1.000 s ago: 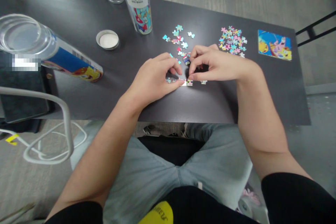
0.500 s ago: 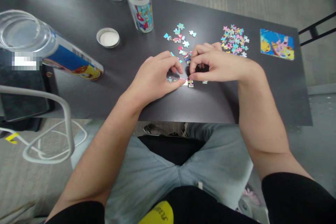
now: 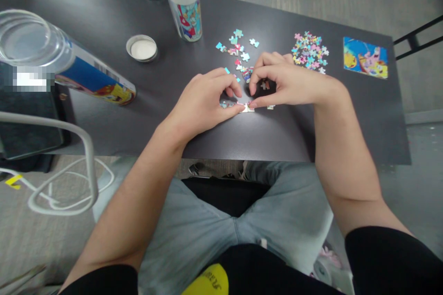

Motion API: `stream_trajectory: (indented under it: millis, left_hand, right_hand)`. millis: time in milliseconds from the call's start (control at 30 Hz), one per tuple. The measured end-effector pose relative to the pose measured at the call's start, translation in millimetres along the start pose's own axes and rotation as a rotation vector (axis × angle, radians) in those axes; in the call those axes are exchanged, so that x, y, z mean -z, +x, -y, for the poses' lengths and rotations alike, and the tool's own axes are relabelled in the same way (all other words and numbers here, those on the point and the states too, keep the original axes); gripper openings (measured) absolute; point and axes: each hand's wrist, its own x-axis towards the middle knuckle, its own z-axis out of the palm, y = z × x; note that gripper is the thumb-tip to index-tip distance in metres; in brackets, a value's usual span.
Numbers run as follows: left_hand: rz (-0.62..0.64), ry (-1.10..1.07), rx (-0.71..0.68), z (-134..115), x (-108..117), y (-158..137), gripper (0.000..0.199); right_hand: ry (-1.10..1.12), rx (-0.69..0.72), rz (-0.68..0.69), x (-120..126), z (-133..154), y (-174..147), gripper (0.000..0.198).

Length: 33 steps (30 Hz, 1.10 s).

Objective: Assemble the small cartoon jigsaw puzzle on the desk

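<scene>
My left hand (image 3: 207,99) rests on the table, fingers curled and thumb pressed on a short row of joined jigsaw puzzle pieces (image 3: 226,105). From the other side, my right hand (image 3: 277,80) bends over a puzzle piece (image 3: 251,109) at the row's right end, its thumb pressing on it. That piece is partly hidden by the thumb. Another puzzle piece (image 3: 271,107) lies just under the right hand, and one more (image 3: 265,84) shows between its thumb and fingers. Loose puzzle pieces (image 3: 245,57) are scattered beyond both hands.
A heap of puzzle pieces (image 3: 309,50) and a cartoon picture card (image 3: 366,57) lie to the right. Two clear canisters, one near (image 3: 100,78) and one farther (image 3: 187,9), stand left. Round lids (image 3: 141,48) lie between them. A white cable (image 3: 90,166) hangs front left.
My right thumb has shifted slightly onto the end piece, which now sits against the row, where a dark gap showed before. My left hand has hardly moved.
</scene>
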Motion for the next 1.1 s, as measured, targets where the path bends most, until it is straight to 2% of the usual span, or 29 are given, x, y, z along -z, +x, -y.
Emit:
stream_trajectory:
  millis: [200, 367, 467, 733, 933, 1100]
  left_hand:
    - [0.01, -0.008, 0.017, 1.1, 0.2, 0.1, 0.023]
    - [0.005, -0.023, 0.05, 5.2, 4.0, -0.4, 0.026]
    - [-0.009, 0.006, 0.069, 8.3, 8.3, -0.7, 0.029]
    - [-0.041, -0.006, 0.082, 10.9, 17.5, -2.7, 0.021]
    - [-0.058, 0.001, 0.078, 14.9, 22.1, -4.1, 0.018]
    - [-0.14, 0.0, 0.146, 28.0, 38.9, -8.8, 0.018]
  right_hand:
    - [-0.008, -0.007, -0.032, 3.9, -3.8, 0.1, 0.054]
    - [0.044, -0.083, -0.186, 22.8, -10.1, -3.8, 0.05]
    - [0.048, -0.13, -0.231, 31.0, -18.3, -7.5, 0.048]
    - [0.102, -0.154, -0.116, 27.4, -36.5, -14.7, 0.062]
    - [0.11, -0.122, -0.066, 26.9, -31.0, -10.8, 0.059]
    - [0.112, -0.123, -0.053, 24.4, -29.0, -6.4, 0.053]
